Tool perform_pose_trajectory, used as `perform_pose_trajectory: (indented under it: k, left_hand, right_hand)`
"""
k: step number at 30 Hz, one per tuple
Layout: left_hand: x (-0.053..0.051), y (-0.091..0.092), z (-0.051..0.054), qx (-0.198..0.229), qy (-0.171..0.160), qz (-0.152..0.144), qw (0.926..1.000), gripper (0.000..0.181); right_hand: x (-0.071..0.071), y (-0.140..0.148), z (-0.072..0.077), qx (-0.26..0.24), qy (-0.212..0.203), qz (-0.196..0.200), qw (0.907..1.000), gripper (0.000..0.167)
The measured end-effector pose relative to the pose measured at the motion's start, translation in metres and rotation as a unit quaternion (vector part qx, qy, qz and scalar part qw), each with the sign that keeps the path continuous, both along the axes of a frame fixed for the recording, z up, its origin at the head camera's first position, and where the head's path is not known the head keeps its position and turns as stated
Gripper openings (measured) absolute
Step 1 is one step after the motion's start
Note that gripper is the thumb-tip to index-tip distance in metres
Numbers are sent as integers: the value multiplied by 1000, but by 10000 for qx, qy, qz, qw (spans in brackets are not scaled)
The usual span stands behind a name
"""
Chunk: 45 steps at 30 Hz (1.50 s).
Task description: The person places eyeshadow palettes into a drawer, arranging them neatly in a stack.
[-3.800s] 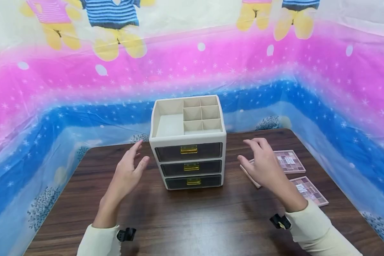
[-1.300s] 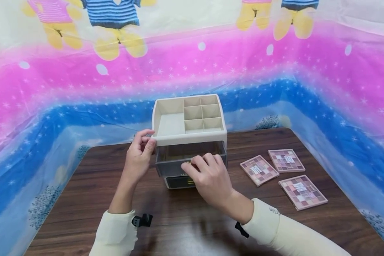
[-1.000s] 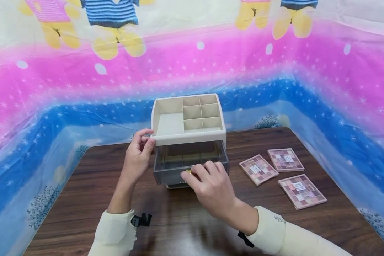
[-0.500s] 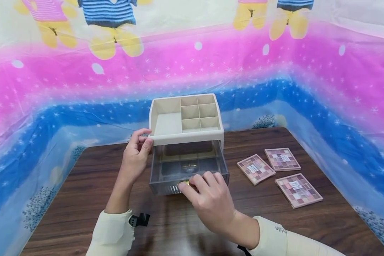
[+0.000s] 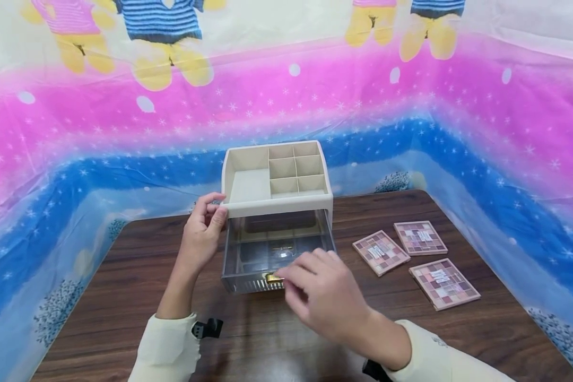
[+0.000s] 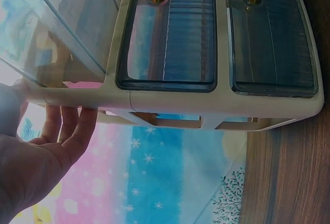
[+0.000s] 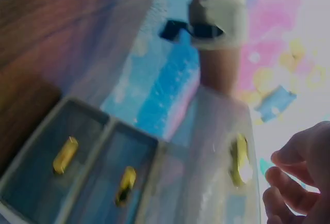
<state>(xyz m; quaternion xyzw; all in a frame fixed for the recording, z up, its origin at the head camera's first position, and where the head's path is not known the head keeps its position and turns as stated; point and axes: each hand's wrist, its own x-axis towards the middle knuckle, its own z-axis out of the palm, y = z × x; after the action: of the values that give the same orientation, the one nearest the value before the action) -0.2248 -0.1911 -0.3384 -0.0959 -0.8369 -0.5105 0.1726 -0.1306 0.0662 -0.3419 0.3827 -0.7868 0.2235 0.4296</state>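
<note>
A cream desktop organizer with three smoky see-through drawers stands on the table. Its top drawer is pulled far out and nothing lies in it. My left hand grips the organizer's upper left side, thumb at the front edge; in the left wrist view the fingers of that hand lie along the side wall. Just right of the drawer's gold handle is my right hand, fingers loosely bent. In the right wrist view this hand appears apart from the handle, holding nothing.
Three pinkish eyeshadow palettes lie to the right on the dark wood table: a near one, a left one and a back one. A printed cloth hangs behind the table.
My right hand took the top drawer's handle, drew the drawer out toward me, then let go and shifted slightly right. The left hand came onto the organizer's side and has stayed there.
</note>
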Motion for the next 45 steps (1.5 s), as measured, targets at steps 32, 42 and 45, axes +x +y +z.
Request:
perform_pose_trajectory:
  k: [32, 42, 45]
  left_hand:
    - [-1, -1, 0, -59, -56, -14, 10000, 37]
    - [-1, -1, -2, -21, -41, -11, 10000, 37]
    - [-2, -2, -1, -31, -30, 9, 10000, 37]
  right_hand:
    - [-145, 158, -91, 1340, -5632, -2845, 7642, 96]
    - [-148, 153, -107, 1639, -5552, -3169, 7513, 81]
    - [-149, 150, -109, 1515, -5670, -3361, 7366, 84]
